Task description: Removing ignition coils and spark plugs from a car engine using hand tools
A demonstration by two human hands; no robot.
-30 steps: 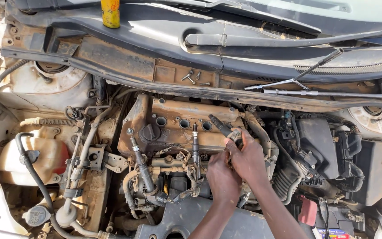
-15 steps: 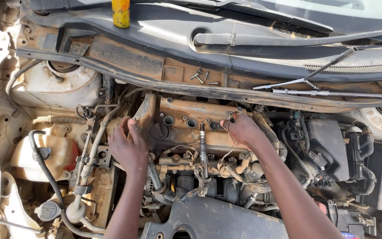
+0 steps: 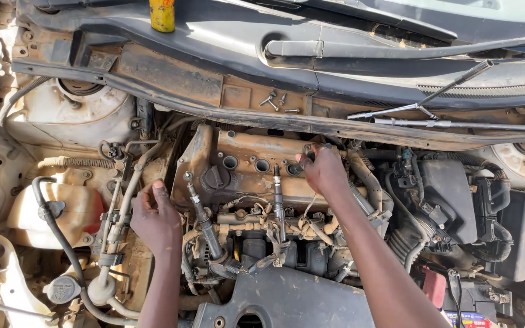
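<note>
Left hand (image 3: 156, 217): fingers loosely curled, touching the left edge of the valve cover (image 3: 247, 167), holding nothing | Right hand (image 3: 323, 172): fingertips pinched on a small part at the cover's right end, part hidden | Coils (image 3: 205, 222): lifted out, leaning before the cover | Bolts (image 3: 274, 102): loose on cowl
</note>
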